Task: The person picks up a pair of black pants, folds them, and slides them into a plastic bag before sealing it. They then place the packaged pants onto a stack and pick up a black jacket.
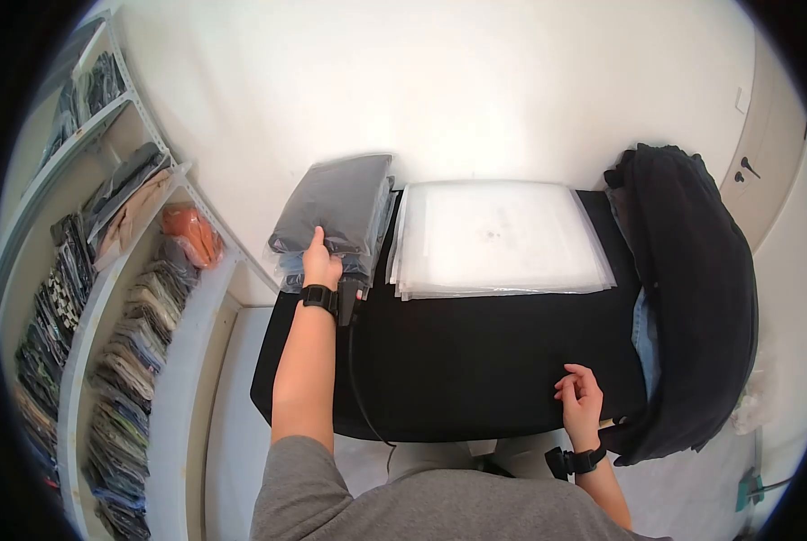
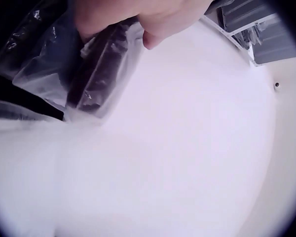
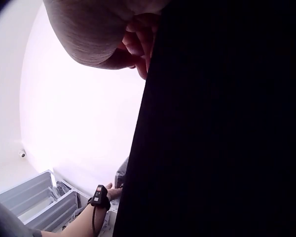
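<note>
At the table's back left, my left hand [image 1: 321, 263] grips the near edge of a folded dark grey garment in a clear plastic bag [image 1: 336, 194], thumb on top. That garment tops a pile of other bagged garments [image 1: 358, 264]. In the left wrist view the hand [image 2: 143, 15] holds the shiny bagged garment [image 2: 101, 74] from its side. My right hand [image 1: 581, 397] hovers over the front right of the black table [image 1: 457, 361], fingers loosely curled and holding nothing. In the right wrist view its fingers [image 3: 140, 42] are partly hidden behind a dark edge.
A flat stack of translucent plastic bags [image 1: 498, 234] lies at the back middle. On the right, black garments [image 1: 692, 288] hang over the table edge, with light blue denim [image 1: 644, 338] beneath. Shelves [image 1: 106, 261] of bagged clothes line the left. A cable [image 1: 353, 370] runs from the left wrist.
</note>
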### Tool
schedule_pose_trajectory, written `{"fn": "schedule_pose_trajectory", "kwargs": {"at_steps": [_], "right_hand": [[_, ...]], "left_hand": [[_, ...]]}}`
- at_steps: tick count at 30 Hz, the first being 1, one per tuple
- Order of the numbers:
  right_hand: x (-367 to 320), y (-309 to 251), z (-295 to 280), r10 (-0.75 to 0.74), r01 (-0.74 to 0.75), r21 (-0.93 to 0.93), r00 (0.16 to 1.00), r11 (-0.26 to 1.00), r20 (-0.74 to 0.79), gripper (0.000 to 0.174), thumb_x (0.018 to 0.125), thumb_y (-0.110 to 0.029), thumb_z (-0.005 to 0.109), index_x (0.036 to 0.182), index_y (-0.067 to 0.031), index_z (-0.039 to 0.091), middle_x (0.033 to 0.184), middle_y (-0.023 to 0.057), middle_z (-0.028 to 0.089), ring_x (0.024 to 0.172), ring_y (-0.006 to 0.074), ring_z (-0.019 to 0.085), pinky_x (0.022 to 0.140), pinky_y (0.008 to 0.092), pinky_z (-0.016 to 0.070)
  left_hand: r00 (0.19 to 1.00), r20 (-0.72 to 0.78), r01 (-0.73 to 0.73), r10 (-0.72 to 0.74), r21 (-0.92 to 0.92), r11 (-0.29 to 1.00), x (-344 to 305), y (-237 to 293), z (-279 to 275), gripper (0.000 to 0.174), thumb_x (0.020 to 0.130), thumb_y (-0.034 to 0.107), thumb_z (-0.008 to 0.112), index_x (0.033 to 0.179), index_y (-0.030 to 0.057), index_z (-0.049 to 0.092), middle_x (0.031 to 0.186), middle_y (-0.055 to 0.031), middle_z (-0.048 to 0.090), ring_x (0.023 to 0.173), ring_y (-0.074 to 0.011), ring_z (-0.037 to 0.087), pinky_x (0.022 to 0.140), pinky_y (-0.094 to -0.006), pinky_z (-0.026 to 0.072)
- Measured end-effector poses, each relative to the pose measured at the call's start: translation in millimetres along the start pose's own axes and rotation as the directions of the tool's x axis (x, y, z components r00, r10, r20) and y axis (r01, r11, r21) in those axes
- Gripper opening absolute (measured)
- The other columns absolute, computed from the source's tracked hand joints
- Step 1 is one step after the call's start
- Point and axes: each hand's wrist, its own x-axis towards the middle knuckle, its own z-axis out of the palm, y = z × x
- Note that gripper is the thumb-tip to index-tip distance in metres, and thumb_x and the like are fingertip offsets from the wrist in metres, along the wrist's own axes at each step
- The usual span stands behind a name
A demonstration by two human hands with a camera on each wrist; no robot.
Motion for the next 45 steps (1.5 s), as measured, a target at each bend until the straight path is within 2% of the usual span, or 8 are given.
{"fn": "schedule_pose_trajectory", "kwargs": {"at_steps": [4,6,8,16,22,31,35,45], "right_hand": [[-0.8,-0.6,0.5,-0.006,0.006,-0.015,1.0,1.0,-0.012,0.022,0.088,0.003,0.049,0.108,-0.0019,0.057,0.073,0.0036,0.06,0.063,0.0075,0.056,0.058,0.0209,0.0456],[-1.9,1.7,1.3,-0.032,0.032,-0.024,0.999,0.999,-0.016,0.021,0.088,0.003,0.049,0.107,-0.0019,0.058,0.074,0.0043,0.061,0.063,0.0078,0.057,0.058,0.0213,0.0461],[-2.5,6.5,2.3,-0.045,0.044,-0.03,0.999,0.999,-0.018,0.022,0.088,0.002,0.049,0.106,-0.0023,0.059,0.075,0.0045,0.062,0.063,0.0079,0.057,0.058,0.0216,0.0471],[6.6,0.7,-14.4,0.119,-0.157,0.223,0.977,0.962,0.176,0.025,0.09,-0.001,0.051,0.115,-0.003,0.054,0.085,0.006,0.063,0.073,0.0101,0.06,0.067,0.0226,0.0487],[67.5,-22.9,-84.3,0.29,-0.307,0.184,0.95,0.934,0.114,0.029,0.092,-0.016,0.055,0.118,-0.0037,0.051,0.091,0.0069,0.064,0.071,0.0106,0.06,0.065,0.0231,0.0491],[208.0,30.7,-144.2,0.632,-0.208,0.972,0.769,0.112,0.092,0.023,0.095,-0.028,0.051,0.091,-0.0053,0.05,0.08,0.0059,0.063,0.058,0.0127,0.055,0.052,0.0245,0.046],[222.0,39.5,-123.5,0.729,0.141,0.986,0.664,0.093,-0.164,0.033,0.091,-0.038,0.06,0.078,-0.0083,0.05,0.071,0.0009,0.06,0.053,0.011,0.051,0.047,0.0232,0.0411],[199.8,-24.0,-127.7,0.693,0.104,0.925,0.633,0.364,-0.344,0.044,0.089,-0.052,0.057,0.074,-0.0109,0.052,0.061,-0.003,0.048,0.05,0.0097,0.043,0.047,0.0233,0.0342]], "left_hand": [[0.982,0.169,-0.063,0.086,-0.141,0.988,-39.4,-8.5,-3.8,0.044,0.095,0.028,0.052,0.123,-0.0059,0.047,0.121,-0.0134,0.056,0.109,-0.0276,0.053,0.1,-0.0391,0.0393],[0.967,-0.237,-0.121,0.098,-0.084,0.989,-66.4,-21.2,-5.7,0.042,0.093,0.028,0.054,0.122,-0.0012,0.048,0.114,-0.0105,0.057,0.105,-0.0235,0.054,0.094,-0.0352,0.0408],[0.964,-0.232,-0.138,0.127,-0.031,0.99,-92.0,-38.6,-8.2,0.036,0.091,0.028,0.053,0.116,0.0035,0.049,0.106,-0.0076,0.056,0.097,-0.0187,0.055,0.084,-0.0318,0.0421],[0.996,0.074,0.048,-0.051,0.042,0.998,-109.2,-102.0,9.5,0.011,0.089,0.012,0.057,0.08,0.0122,0.051,0.072,0.0031,0.049,0.065,-0.0091,0.049,0.06,-0.0244,0.0409],[0.843,0.332,0.42,-0.422,0.082,0.904,-124.5,-115.9,8.7,0.019,0.089,0.01,0.058,0.074,0.0137,0.047,0.066,0.0046,0.042,0.061,-0.0087,0.044,0.057,-0.0237,0.0379],[0.799,0.329,0.451,-0.503,0.224,0.864,-120.9,-119.7,9.3,0.017,0.088,0.01,0.06,0.074,0.0128,0.05,0.066,0.0038,0.048,0.061,-0.0092,0.049,0.056,-0.023,0.0398],[0.807,0.315,0.442,-0.5,0.238,0.865,-121.3,-120.1,12.3,0.018,0.087,0.009,0.06,0.073,0.0133,0.05,0.066,0.0036,0.048,0.061,-0.0093,0.049,0.056,-0.0231,0.04],[0.816,0.307,0.414,-0.489,0.281,0.866,-126.6,-122.6,19.3,0.02,0.086,0.009,0.06,0.07,0.0131,0.048,0.066,0.0026,0.047,0.061,-0.0104,0.048,0.055,-0.0238,0.0381]]}}
